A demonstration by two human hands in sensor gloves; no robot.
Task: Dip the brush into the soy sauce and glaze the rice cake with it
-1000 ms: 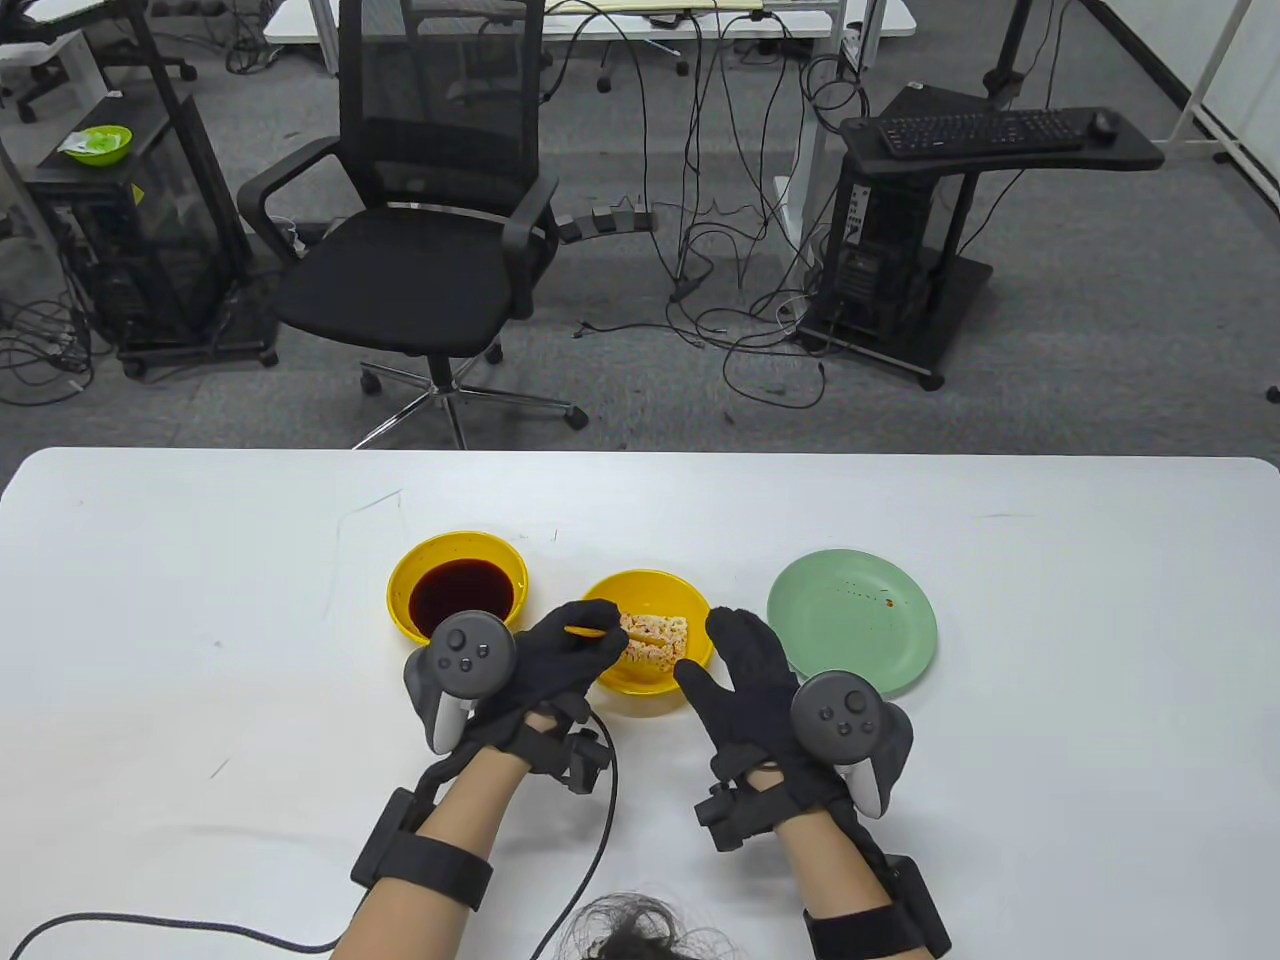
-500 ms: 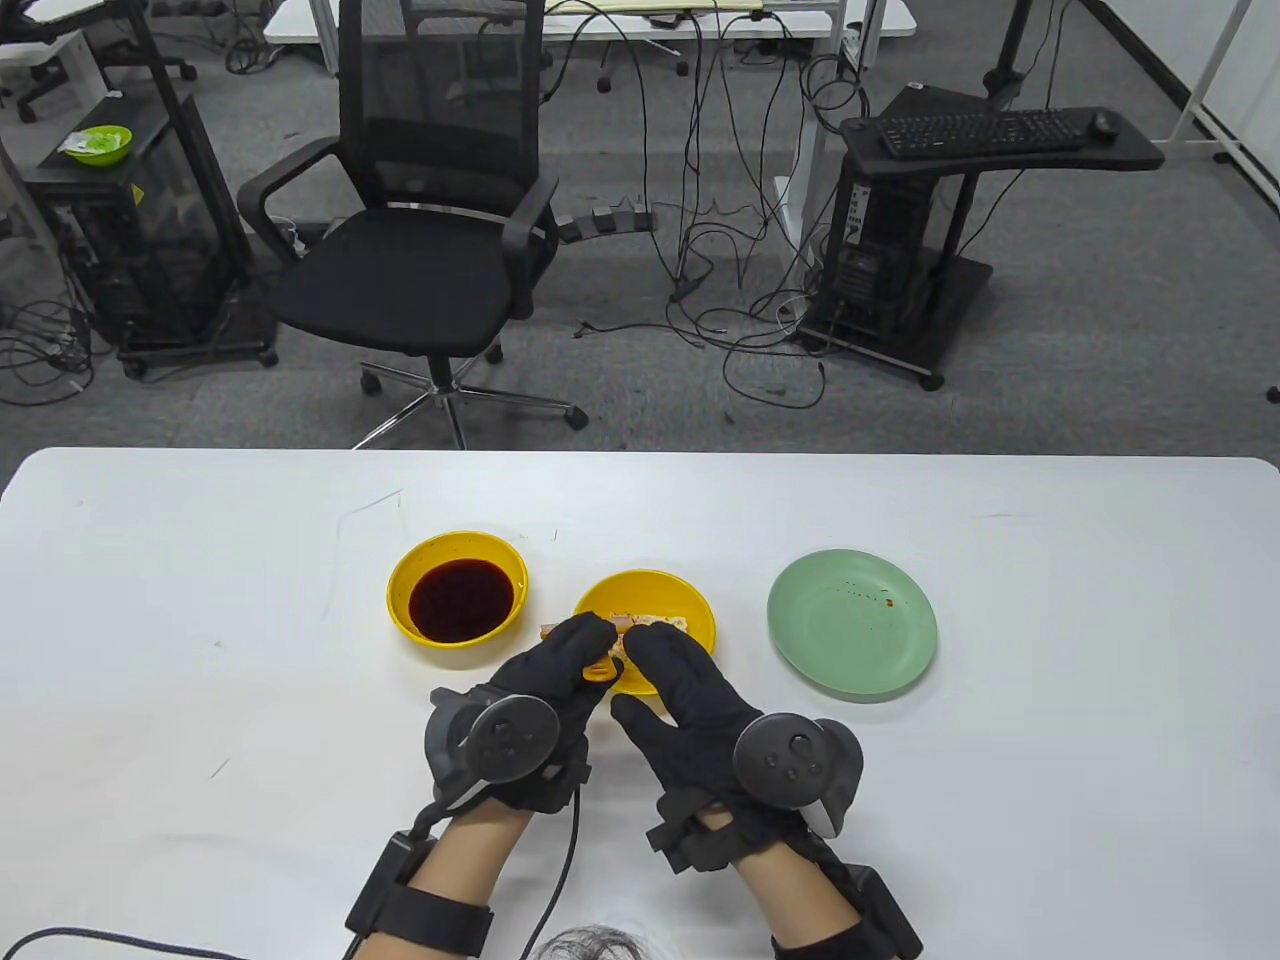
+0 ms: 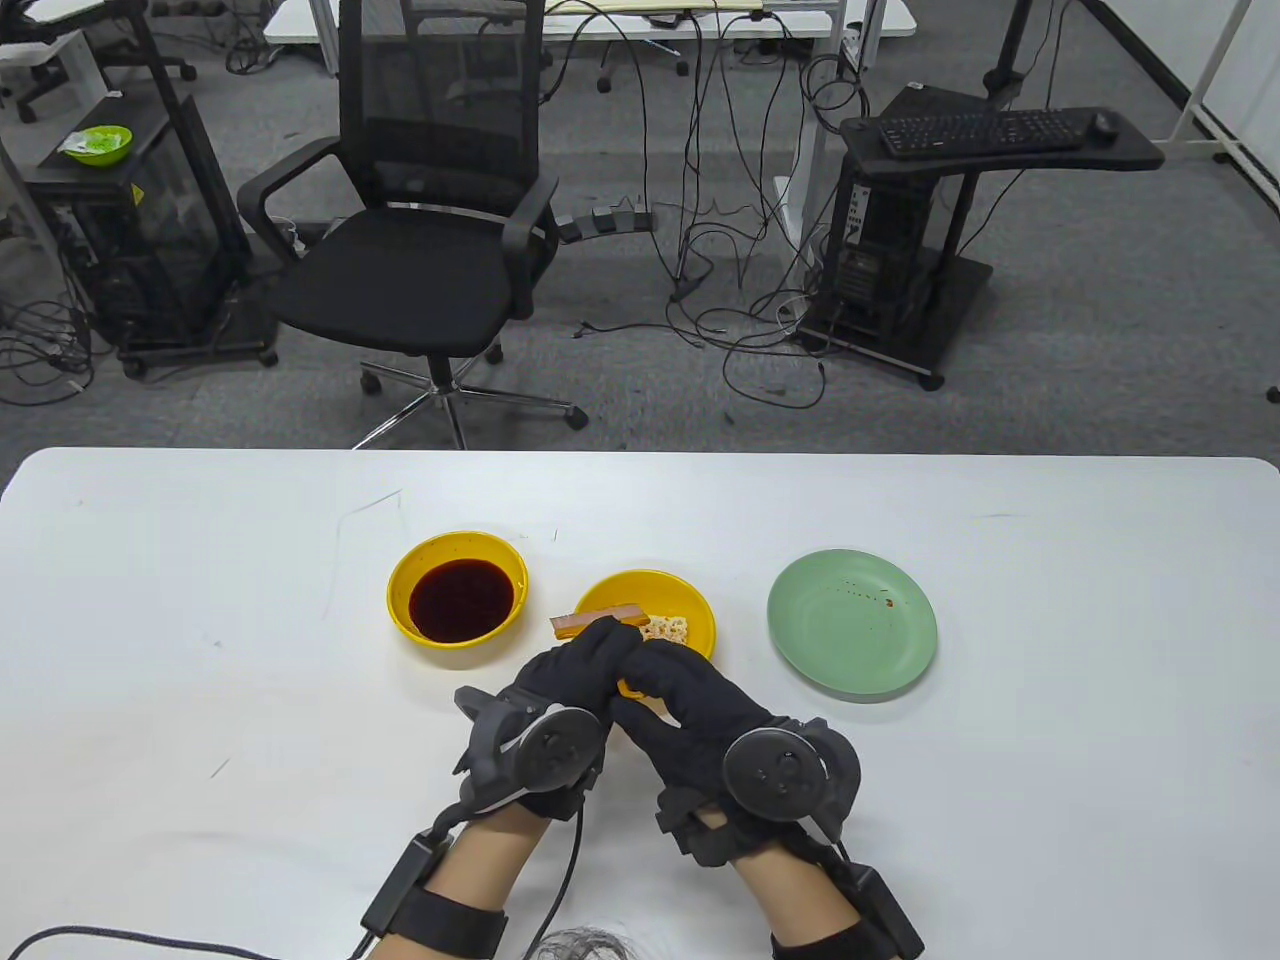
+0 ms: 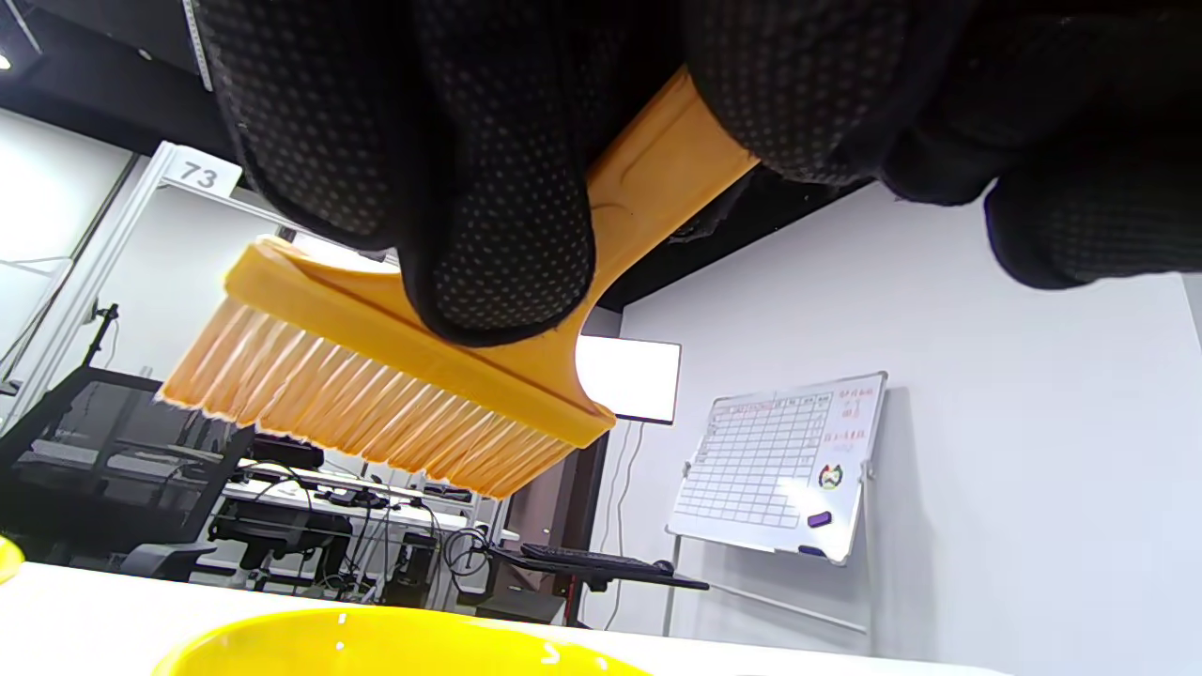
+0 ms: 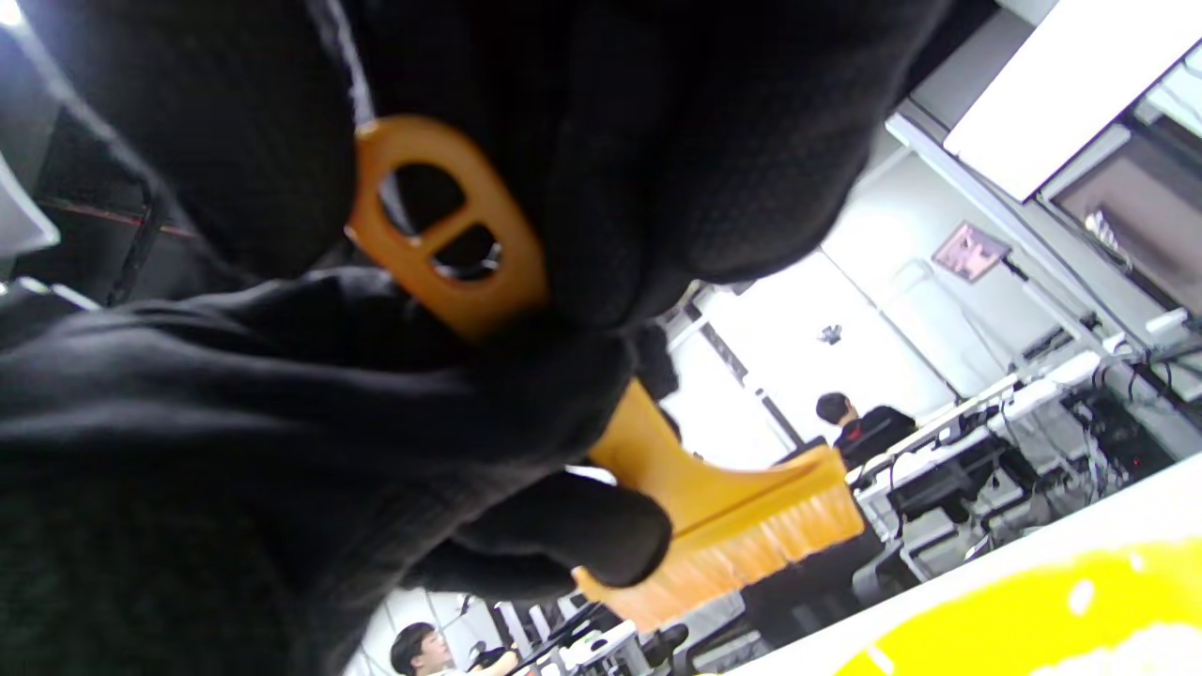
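Brush [image 3: 596, 618] held over the rice cake [image 3: 668, 629] bowl [image 3: 700, 612]
Left hand [image 3: 575, 668] and right hand [image 3: 690, 695] — both grasp the handle; soy sauce [image 3: 461, 598] bowl left.

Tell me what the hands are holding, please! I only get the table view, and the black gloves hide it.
Observer: An orange plastic brush. The left wrist view shows its wide row of pale orange bristles.
Operator: Is it dipped in anything?
Observer: No. In that view the bristles hang in the air above a yellow bowl and touch nothing.
Operator: Which hand has it?
Observer: Both. The right wrist view shows the right hand gripping the handle by its oval loop end, while the left hand pinches it near the head.
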